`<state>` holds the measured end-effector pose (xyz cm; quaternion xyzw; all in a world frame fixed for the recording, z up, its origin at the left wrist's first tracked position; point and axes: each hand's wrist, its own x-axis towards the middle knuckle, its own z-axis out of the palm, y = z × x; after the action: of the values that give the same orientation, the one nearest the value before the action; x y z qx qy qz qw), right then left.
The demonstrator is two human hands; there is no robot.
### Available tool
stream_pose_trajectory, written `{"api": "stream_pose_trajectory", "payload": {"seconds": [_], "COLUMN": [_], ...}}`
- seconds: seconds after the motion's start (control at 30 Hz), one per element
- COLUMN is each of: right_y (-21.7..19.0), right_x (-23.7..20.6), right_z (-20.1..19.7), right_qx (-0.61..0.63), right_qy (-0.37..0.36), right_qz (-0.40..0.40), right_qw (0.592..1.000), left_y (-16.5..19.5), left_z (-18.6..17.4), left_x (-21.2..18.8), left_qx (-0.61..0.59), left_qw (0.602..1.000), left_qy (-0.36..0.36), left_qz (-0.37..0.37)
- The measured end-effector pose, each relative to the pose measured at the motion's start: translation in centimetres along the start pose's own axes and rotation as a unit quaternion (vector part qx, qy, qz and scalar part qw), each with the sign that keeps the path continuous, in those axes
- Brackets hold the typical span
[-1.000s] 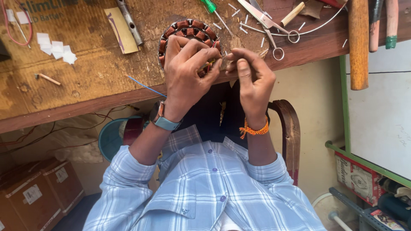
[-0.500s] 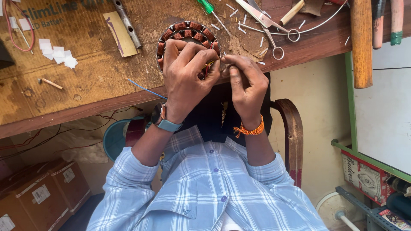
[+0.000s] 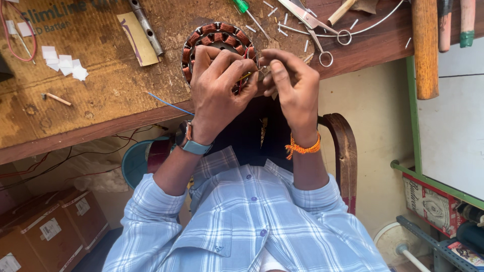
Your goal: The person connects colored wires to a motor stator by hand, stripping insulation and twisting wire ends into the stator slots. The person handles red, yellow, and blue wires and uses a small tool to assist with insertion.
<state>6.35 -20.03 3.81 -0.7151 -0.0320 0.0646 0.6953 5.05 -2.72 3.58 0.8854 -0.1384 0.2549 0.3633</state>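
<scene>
Both hands have edged slightly toward the near edge of the wooden workbench (image 3: 101, 100) since half a second ago, though they stay on the same work. The left hand (image 3: 217, 93) lies over the near rim of the round copper-wound stator (image 3: 214, 40), fingers curled and clamped on it. The right hand (image 3: 292, 85) sits just beside it, touching the left, with thumb and fingertips pinched together at the stator's right rim; whatever thin wire it grips is too fine to tell. The stator rests flat near the bench's near edge. Scissors (image 3: 315, 32) lie just right of it, a green-handled screwdriver (image 3: 247, 12) behind, white paper squares (image 3: 63, 63) toward the left end.
</scene>
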Motion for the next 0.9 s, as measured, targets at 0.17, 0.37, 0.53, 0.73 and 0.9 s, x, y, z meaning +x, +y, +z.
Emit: {"api": "stream_pose_trajectory", "payload": {"seconds": [0.17,0.37,0.53,0.73,0.9], "right_y": [-0.1,-0.2,-0.3,0.3,0.2], "right_x": [1.0,0.9,-0.5,-0.3,-0.2], "right_z": [-1.0,-1.1,0.1,0.2,-0.2], "right_qx": [0.005,-0.091,-0.229,-0.273,-0.101], "right_qy": [-0.050,-0.041,0.060,0.102,0.012], "right_qz": [0.047,-0.066,-0.186,-0.191,-0.104], "right_qw": [0.998,0.993,0.954,0.937,0.989], "left_y": [-0.1,0.0,0.0,-0.1,-0.2], "left_z": [-0.2,-0.4,-0.2,-0.1,-0.2], "left_x": [0.1,0.2,0.2,0.1,0.1], "left_qx": [-0.005,-0.010,-0.011,-0.018,-0.016], "left_qw": [1.000,1.000,1.000,1.000,1.000], "left_qy": [-0.011,-0.026,-0.019,-0.015,-0.013], "left_qz": [0.010,0.009,-0.007,-0.012,0.002]}}
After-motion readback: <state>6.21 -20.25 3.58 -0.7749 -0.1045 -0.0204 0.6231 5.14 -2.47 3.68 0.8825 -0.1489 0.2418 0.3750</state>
